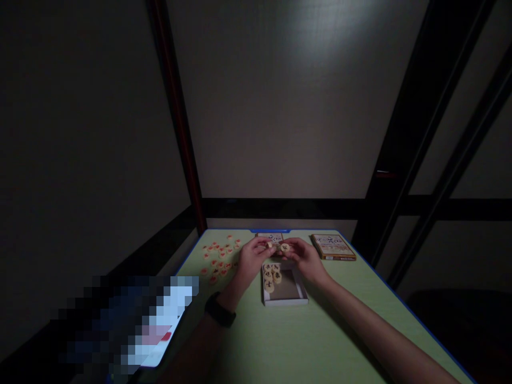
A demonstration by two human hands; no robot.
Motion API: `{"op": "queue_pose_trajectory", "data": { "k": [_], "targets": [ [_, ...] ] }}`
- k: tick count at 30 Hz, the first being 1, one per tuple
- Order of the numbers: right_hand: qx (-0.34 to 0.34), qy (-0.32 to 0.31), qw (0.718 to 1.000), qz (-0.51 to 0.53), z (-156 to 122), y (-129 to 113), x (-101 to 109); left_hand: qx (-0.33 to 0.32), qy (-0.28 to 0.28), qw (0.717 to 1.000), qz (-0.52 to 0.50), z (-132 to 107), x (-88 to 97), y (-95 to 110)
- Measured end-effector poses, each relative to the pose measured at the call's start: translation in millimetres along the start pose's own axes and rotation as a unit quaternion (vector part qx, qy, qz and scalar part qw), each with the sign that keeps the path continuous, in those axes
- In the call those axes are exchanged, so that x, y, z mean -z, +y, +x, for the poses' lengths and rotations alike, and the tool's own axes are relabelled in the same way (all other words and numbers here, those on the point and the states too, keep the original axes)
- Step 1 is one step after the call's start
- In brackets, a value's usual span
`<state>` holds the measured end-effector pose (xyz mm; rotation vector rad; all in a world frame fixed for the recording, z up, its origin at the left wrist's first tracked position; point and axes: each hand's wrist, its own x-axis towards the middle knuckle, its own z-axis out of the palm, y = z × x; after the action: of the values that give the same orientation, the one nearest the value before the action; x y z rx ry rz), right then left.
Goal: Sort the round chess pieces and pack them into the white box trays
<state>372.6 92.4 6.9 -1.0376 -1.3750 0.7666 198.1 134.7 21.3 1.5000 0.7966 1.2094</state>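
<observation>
My left hand [252,258] hovers above the far edge of a small open white box [295,297] and pinches a round pale game piece [269,245] with a dark mark. My right hand [304,257] is beside it and pinches another such piece [285,247]. Inside the box, at its far left corner, lie several pale round pieces with black marks [272,275]. A black band [219,310] is on my left wrist.
Several round pieces with red marks [218,256] are scattered on the green table [304,341] left of my hands. A printed box lid [333,246] lies at the far right, another printed card [270,237] behind my hands. A blurred-out object [132,325] sits at the near left. Dark posts and a wall surround the table.
</observation>
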Motion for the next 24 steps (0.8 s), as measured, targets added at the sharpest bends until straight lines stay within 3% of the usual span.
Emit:
{"op": "queue_pose_trajectory", "data": {
  "k": [5,10,13,18,24],
  "targets": [
    [-0.050,-0.041,0.995,0.074,1.3,-4.3,2.4,0.016,0.003,0.997,-0.082,-3.1,0.9,0.3],
    [-0.058,-0.028,0.993,0.098,0.9,-5.2,2.3,0.048,-0.022,0.988,-0.148,-6.7,2.5,3.1],
    [-0.038,-0.032,0.996,0.071,2.1,-4.8,4.9,0.061,-0.036,0.980,-0.185,-8.3,2.9,4.5],
    [0.064,0.008,0.997,-0.044,3.1,-5.0,7.5,0.063,-0.045,0.978,-0.195,-9.9,2.3,4.5],
    [0.035,-0.009,0.999,-0.041,-0.8,-2.3,0.8,0.076,-0.051,0.983,-0.162,-12.0,-0.5,3.3]
  ]
}}
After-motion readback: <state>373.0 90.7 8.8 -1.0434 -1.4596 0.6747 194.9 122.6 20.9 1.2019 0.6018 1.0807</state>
